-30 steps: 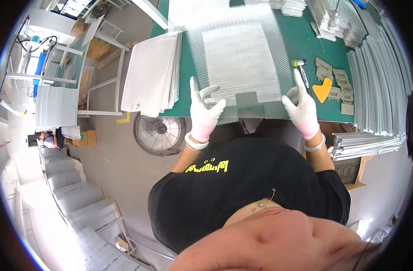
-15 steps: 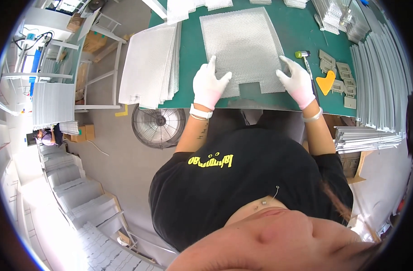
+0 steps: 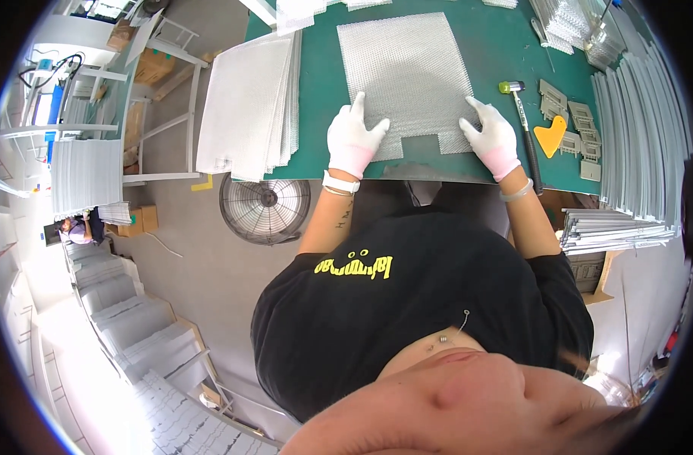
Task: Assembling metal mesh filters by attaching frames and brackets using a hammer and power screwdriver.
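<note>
A silvery mesh sheet (image 3: 407,68) with a notch in its near edge lies flat on the green worktable (image 3: 498,53) in front of me. At its left edge is my left hand (image 3: 355,140) in a white glove, fingers stretched and thumb spread over the mesh. My right hand (image 3: 492,138), gloved the same way, rests against the right edge with thumb and forefinger apart. Both hands are open and touch the sheet's sides near its front corners. Whether any fingertips reach underneath is hidden.
Pale mesh sheets (image 3: 248,106) are stacked at the left. To the right lie a hammer (image 3: 522,121), a yellow scraper (image 3: 551,138), small beige plates (image 3: 581,125) and a row of grey panels (image 3: 638,136). A floor fan (image 3: 267,201) stands below the table's left side.
My right hand has shifted slightly left, bringing my hands closer together. A second mesh edge that stuck out along the right side now lines up with the top sheet.
</note>
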Demonstrator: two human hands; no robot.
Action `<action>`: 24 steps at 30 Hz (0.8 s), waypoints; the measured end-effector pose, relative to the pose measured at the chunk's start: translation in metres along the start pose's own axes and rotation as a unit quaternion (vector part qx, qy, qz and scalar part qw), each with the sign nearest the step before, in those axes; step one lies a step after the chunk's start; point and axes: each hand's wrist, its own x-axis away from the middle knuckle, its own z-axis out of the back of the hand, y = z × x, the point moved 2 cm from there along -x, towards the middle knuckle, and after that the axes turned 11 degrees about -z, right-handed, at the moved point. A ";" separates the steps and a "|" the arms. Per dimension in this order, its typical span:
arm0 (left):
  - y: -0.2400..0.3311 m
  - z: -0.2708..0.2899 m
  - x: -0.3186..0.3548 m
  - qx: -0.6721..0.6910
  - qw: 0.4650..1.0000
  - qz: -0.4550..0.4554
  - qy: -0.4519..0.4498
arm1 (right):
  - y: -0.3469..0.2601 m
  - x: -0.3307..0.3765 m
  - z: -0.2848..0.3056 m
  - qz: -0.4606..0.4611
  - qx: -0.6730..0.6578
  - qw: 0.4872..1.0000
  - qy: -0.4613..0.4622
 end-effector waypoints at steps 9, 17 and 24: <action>0.000 -0.003 0.003 0.008 1.000 -0.007 0.015 | 0.007 0.002 -0.007 0.033 0.014 0.999 0.029; -0.002 -0.004 0.001 0.023 1.000 -0.001 0.004 | 0.002 -0.008 0.000 -0.020 0.058 0.996 -0.065; -0.012 0.006 -0.013 -0.021 0.999 -0.008 -0.027 | 0.082 -0.068 0.084 -0.056 0.178 0.980 0.074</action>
